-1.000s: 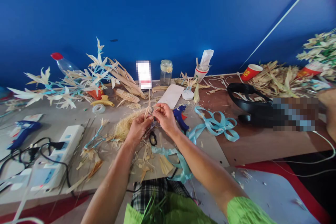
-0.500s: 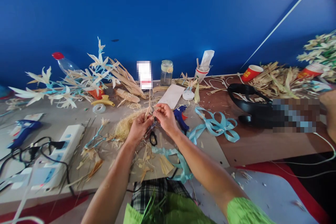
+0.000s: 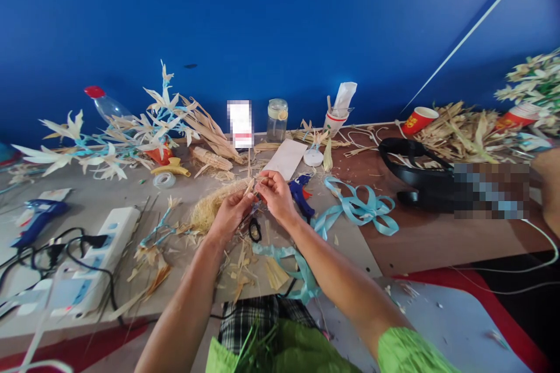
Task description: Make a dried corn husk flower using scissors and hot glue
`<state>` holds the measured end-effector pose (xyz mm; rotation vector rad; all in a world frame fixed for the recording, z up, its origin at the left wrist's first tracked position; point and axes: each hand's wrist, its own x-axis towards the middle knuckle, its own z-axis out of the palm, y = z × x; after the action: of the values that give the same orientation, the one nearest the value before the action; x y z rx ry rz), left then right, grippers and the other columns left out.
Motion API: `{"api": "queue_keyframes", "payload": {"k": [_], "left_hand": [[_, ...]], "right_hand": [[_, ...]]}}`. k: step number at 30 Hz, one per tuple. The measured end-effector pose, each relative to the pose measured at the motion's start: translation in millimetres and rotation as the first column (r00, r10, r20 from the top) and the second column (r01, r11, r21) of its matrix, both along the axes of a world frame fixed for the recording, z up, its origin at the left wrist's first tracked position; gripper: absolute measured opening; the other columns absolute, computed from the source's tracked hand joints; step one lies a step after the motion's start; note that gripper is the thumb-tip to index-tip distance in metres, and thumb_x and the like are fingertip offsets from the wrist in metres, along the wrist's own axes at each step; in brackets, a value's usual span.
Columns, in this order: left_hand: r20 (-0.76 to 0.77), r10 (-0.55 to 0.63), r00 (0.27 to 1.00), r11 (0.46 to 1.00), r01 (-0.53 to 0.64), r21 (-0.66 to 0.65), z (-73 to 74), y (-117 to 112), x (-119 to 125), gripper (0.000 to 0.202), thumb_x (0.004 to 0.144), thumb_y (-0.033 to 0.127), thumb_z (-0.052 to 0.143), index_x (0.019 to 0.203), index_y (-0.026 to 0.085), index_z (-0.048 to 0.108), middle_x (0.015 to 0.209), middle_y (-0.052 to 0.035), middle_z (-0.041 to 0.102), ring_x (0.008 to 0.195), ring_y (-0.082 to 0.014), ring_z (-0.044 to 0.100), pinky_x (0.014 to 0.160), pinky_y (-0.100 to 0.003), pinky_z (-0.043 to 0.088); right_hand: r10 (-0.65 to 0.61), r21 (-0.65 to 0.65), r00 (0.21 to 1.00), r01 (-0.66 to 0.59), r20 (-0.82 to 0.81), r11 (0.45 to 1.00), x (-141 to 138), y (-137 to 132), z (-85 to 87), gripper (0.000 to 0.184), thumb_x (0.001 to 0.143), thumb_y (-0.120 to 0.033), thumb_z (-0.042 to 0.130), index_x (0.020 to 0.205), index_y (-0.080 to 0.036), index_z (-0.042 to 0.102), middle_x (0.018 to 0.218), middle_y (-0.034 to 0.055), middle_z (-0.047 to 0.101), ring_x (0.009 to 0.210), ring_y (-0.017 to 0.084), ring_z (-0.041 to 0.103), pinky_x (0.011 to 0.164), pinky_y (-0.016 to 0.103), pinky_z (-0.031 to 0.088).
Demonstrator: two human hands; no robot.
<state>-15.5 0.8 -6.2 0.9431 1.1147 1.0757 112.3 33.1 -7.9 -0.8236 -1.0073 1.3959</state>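
Note:
My left hand [image 3: 230, 214] and my right hand [image 3: 275, 194] meet over the middle of the table, both pinched on a small piece of dried corn husk [image 3: 251, 185] on a thin upright stick. Black-handled scissors [image 3: 254, 230] lie just below the hands. A heap of pale husk fibre [image 3: 209, 206] sits to the left of my left hand. A blue glue gun [image 3: 301, 192] lies just right of my right hand. Light blue ribbon [image 3: 359, 210] curls on the table to the right, and another strip [image 3: 297, 271] lies near my right forearm.
A white power strip [image 3: 94, 259] with black cables and a second glue gun [image 3: 37, 214] lie at left. Husk flowers on blue stems [image 3: 109, 145], a bottle, a glass jar [image 3: 276, 120], red cups [image 3: 419, 120], a black headset [image 3: 415, 169] and husk piles crowd the back and right.
Both hands stay together on the husk piece; the fingers shift only slightly. Nothing else on the table has moved.

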Motion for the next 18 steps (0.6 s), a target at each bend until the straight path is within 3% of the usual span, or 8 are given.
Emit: {"api": "queue_keyframes", "payload": {"k": [10, 18], "left_hand": [[0.051, 0.112, 0.992, 0.993, -0.114, 0.031, -1.9, 2.8, 1.4, 0.028, 0.065, 0.034, 0.075, 0.074, 0.016, 0.056, 0.056, 0.0050, 0.050, 0.046, -0.0055, 0.040, 0.045, -0.019, 0.031], [-0.064, 0.147, 0.987, 0.982, -0.138, 0.132, 7.7, 0.6, 5.1, 0.027, 0.064, 0.033, 0.074, 0.073, 0.015, 0.056, 0.060, 0.0043, 0.051, 0.052, -0.0069, 0.043, 0.049, -0.020, 0.033]], "right_hand": [[0.009, 0.062, 0.995, -0.015, 0.096, 0.998, 0.9, 0.3, -7.1, 0.035, 0.071, -0.031, 0.066, 0.099, -0.019, 0.050, 0.068, -0.0045, 0.053, 0.057, 0.008, 0.048, 0.050, 0.021, 0.036], [-0.001, 0.069, 0.993, -0.007, 0.121, 0.998, 0.4, 2.5, -9.4, 0.032, 0.071, -0.031, 0.065, 0.098, -0.019, 0.051, 0.068, -0.0042, 0.054, 0.058, 0.009, 0.049, 0.050, 0.020, 0.036]]}}
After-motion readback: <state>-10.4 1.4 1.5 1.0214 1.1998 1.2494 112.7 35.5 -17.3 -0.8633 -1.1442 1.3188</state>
